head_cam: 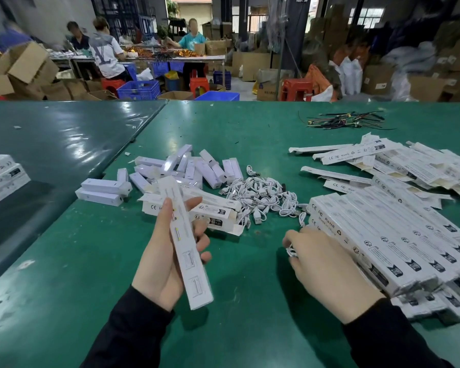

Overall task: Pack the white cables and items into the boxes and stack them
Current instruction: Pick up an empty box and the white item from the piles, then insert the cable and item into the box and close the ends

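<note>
- Box (189,244), long, slim, white with faint printed panels, stands slanted above the green bench (239,301); the left hand (168,251) has its grip clamped round it
- Right hand (327,264) pinches a coiled white cable (290,252) beside stacked packed boxes (383,235)
- Loose cables (260,197) and white items (186,168) lie heaped beyond

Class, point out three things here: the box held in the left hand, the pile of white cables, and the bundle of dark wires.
box (189,251), head view, middle of its long face.
pile of white cables (260,197), head view, centre of the heap.
bundle of dark wires (343,120), head view, middle of the tangle.
</note>
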{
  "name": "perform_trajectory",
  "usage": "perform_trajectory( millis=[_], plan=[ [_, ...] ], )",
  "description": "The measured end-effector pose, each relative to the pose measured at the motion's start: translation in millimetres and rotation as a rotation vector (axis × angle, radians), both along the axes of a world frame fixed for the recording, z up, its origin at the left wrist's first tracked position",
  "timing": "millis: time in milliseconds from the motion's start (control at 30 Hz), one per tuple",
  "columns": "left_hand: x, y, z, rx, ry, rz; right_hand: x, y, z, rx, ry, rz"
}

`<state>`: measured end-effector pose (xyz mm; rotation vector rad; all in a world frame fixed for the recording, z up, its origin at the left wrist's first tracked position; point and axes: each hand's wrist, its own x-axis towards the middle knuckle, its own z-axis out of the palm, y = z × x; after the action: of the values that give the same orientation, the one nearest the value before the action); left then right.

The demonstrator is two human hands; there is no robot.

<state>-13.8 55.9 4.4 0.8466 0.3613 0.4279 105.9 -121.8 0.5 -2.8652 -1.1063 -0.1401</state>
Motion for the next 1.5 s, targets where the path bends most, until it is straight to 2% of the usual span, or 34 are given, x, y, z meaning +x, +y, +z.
perform_trajectory(
  millis=[67,200,233,333,400,433,633,733,867,1100,1333,1400,1500],
  plan=[
    [0.2,-0.4,-1.7,0.021,-0.006,-0.012,2.2,0.5,-0.2,0.132,0.028,0.055],
    [4.0,-8.8,-4.2,0.251,0.118,0.002,-7.4,10.2,3.6,0.776,0.401,0.253],
    [5.4,-11.7,-5.4,0.283,0.155,-0.008,-11.3,12.1,5.2,0.865,0.443,0.312],
    [6.3,-18.7,-7.9,0.34,0.191,-0.06,-21.9,15.6,4.2,0.818,0.259,0.482],
    [5.4,-20.3,-8.7,0.402,0.205,-0.092,-25.6,17.5,1.3,0.767,0.102,0.522],
    [4.7,-20.5,-8.9,0.42,0.214,-0.1,-26.7,18.1,0.2,0.773,0.085,0.529],
    [5.9,-17.6,-7.6,0.333,0.248,-0.094,-25.0,18.7,0.1,0.903,0.33,0.508],
    [4.8,-13.5,-4.3,0.197,0.219,-0.177,-23.1,19.3,5.2,0.951,0.524,0.429],
    [0.8,-9.6,-0.1,0.084,0.158,-0.332,-23.2,20.4,9.4,0.993,0.747,0.424],
    [1.3,-9.2,-1.3,0.079,0.122,-0.356,-25.9,21.2,7.3,1.051,0.775,0.424],
    [3.0,-12.9,-2.0,0.196,0.15,-0.31,-18.7,20.3,6.5,1.2,0.729,0.339],
    [2.9,-13.7,-3.1,0.177,0.121,-0.371,-14.6,19.4,12.7,1.329,0.785,0.294],
    [1.1,-16.3,-5.8,0.282,0.125,-0.399,-7.9,16.6,19.6,1.522,1.014,0.194]
  ],
)
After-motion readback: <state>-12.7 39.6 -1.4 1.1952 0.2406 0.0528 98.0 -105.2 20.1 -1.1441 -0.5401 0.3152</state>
